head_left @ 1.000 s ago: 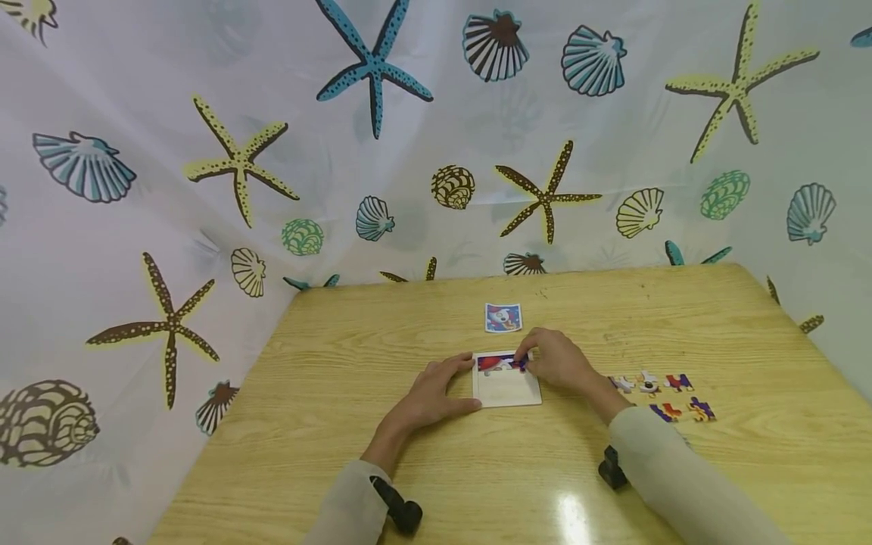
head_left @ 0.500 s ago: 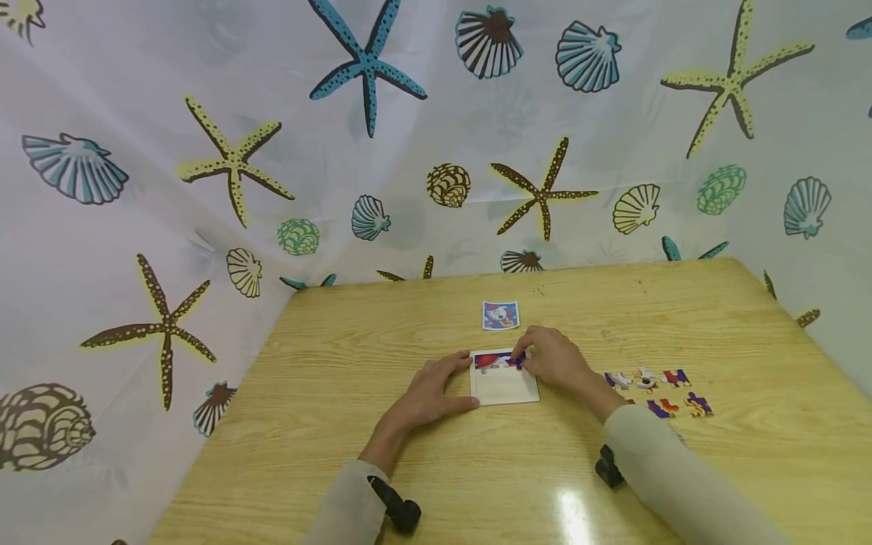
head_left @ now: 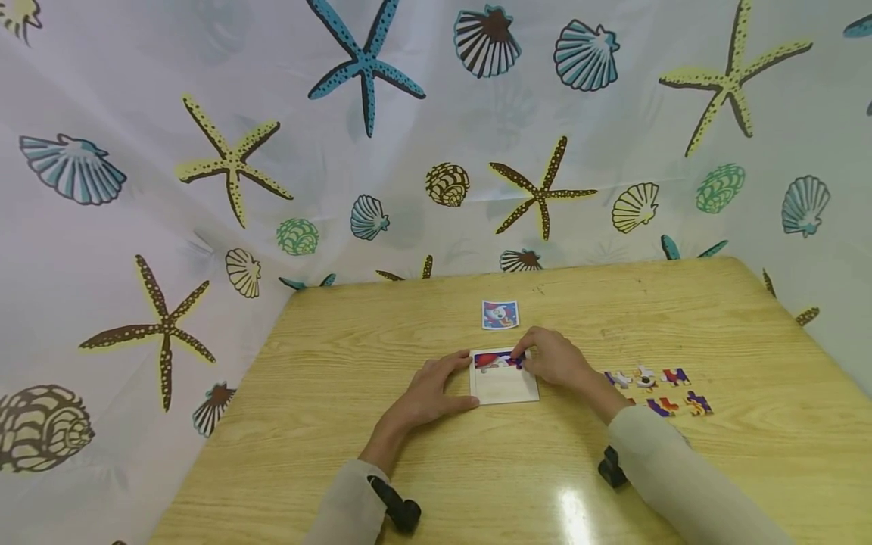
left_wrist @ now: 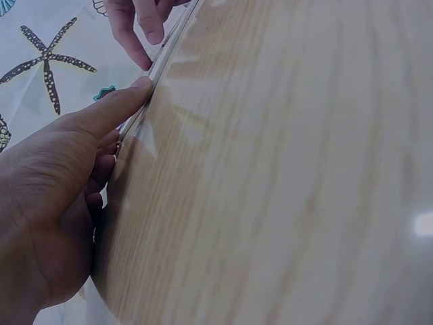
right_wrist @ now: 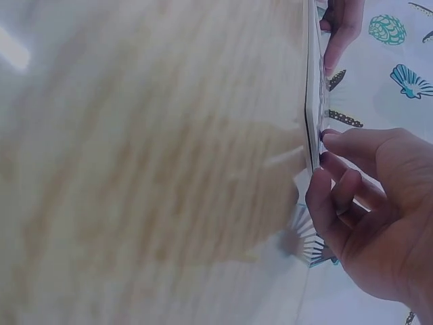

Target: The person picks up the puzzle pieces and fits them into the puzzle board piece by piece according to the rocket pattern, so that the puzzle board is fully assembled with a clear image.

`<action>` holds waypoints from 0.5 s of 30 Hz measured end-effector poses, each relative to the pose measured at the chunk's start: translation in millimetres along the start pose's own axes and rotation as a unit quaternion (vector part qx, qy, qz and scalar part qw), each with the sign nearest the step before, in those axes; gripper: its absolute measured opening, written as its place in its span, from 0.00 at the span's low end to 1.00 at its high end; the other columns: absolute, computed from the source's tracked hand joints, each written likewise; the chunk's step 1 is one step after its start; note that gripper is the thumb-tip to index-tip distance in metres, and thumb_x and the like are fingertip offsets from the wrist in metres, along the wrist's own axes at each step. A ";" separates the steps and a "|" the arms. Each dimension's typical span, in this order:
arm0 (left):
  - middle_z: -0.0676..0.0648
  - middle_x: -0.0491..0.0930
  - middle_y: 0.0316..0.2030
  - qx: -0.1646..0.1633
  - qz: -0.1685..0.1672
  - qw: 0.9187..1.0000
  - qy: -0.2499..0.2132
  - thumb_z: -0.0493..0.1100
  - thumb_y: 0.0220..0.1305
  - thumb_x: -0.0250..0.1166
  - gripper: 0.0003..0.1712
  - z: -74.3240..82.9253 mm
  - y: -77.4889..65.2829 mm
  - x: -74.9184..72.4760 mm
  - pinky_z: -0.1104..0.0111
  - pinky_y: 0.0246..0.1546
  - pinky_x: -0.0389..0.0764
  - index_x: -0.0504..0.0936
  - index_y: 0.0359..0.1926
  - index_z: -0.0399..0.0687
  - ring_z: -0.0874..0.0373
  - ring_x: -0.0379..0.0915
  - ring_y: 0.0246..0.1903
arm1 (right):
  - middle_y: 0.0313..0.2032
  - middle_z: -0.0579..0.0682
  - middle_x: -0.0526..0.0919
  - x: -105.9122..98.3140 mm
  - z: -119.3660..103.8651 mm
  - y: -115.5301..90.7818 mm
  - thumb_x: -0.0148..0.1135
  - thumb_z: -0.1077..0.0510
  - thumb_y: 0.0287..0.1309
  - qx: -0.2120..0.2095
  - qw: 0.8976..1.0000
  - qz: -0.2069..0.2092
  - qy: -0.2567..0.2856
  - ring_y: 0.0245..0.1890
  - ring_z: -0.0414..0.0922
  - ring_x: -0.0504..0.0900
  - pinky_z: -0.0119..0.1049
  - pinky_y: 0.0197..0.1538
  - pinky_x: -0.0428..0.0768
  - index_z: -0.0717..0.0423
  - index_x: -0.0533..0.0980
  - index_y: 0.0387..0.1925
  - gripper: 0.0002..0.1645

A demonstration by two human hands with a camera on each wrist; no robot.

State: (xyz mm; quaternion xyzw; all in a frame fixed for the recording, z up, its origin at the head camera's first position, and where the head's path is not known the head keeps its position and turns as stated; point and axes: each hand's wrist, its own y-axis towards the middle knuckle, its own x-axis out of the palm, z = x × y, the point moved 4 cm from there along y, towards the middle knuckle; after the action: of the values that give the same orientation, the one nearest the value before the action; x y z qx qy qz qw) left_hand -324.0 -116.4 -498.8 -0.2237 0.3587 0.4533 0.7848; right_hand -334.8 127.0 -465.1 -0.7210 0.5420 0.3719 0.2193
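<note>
A small white puzzle tray (head_left: pixel 506 387) lies on the wooden table, with a strip of red, white and purple jigsaw pieces (head_left: pixel 489 361) along its far side. My left hand (head_left: pixel 428 393) holds the tray by its left side, thumb at the near corner and index finger at the far one. At the tray's far right corner, my right hand (head_left: pixel 559 359) pinches a purple jigsaw piece (head_left: pixel 518 363) between thumb and fingers, mostly covering it. The right wrist view shows the thumb and fingertips of the right hand (right_wrist: pixel 379 203) at the tray's edge (right_wrist: pixel 312 101).
Behind the tray lies a small picture card (head_left: pixel 500 315) of a white cartoon character. Several loose jigsaw pieces (head_left: pixel 674 377) lie on the table (head_left: pixel 354 341) to the right, some partly hidden by my right forearm. A shell-and-starfish curtain (head_left: pixel 409 136) borders the table's back and sides.
The head view has shifted slightly. Both hands stay at the tray, and the right fingers remain on the piece at the far right corner with hardly any movement.
</note>
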 end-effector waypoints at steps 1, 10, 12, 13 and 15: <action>0.59 0.58 0.79 0.000 0.000 1.000 -0.001 0.60 0.63 0.74 0.46 -0.2 0.3 -0.2 0.46 0.75 0.52 0.67 0.78 0.55 0.50 0.52 0.76 | 0.53 0.56 0.85 -0.6 -0.2 -1.0 0.66 0.67 0.62 -0.004 1.000 -0.001 0.004 0.59 0.58 0.80 0.57 0.62 0.77 0.57 0.89 0.43 0.11; 0.57 0.59 0.79 0.002 -0.001 1.000 -0.006 0.59 0.63 0.74 0.46 3.1 1.0 -0.4 0.45 0.75 0.52 0.68 0.77 0.52 0.48 0.52 0.76 | 0.57 0.59 0.84 -8.4 2.4 -11.6 0.61 0.67 0.67 -0.036 0.998 0.033 0.045 0.60 0.59 0.79 0.59 0.62 0.76 0.60 0.86 0.51 0.15; 0.57 0.59 0.79 -0.002 -0.001 1.000 -0.006 0.59 0.63 0.74 0.46 2.9 1.0 -0.1 0.45 0.75 0.52 0.68 0.77 0.53 0.48 0.52 0.76 | 0.58 0.58 0.83 -10.8 5.0 -13.4 0.61 0.67 0.68 -0.028 0.997 0.044 0.059 0.56 0.56 0.80 0.54 0.57 0.79 0.59 0.86 0.53 0.15; 0.58 0.58 0.79 -0.005 0.000 1.000 -0.005 0.60 0.63 0.74 0.46 2.3 1.0 -0.1 0.45 0.75 0.52 0.68 0.77 0.53 0.49 0.52 0.76 | 0.59 0.59 0.82 -12.1 5.9 -14.4 0.61 0.66 0.69 -0.024 0.997 0.047 0.064 0.53 0.54 0.80 0.51 0.53 0.79 0.58 0.85 0.53 0.15; 0.58 0.58 0.80 -0.007 0.001 1.000 -0.003 0.60 0.63 0.74 0.46 1.2 1.1 0.0 0.45 0.75 0.51 0.68 0.77 0.54 0.49 0.51 0.76 | 0.59 0.59 0.82 -13.9 7.8 -15.7 0.61 0.65 0.70 -0.014 0.996 0.044 0.075 0.41 0.52 0.79 0.46 0.43 0.80 0.58 0.85 0.54 0.15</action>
State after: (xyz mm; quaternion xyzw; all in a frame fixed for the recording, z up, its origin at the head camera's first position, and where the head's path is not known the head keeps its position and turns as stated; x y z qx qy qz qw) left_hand -324.5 -115.1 -498.0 -0.2271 0.3535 0.4573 0.7838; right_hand -324.2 146.1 -460.6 -0.7253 0.5830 0.3334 0.1514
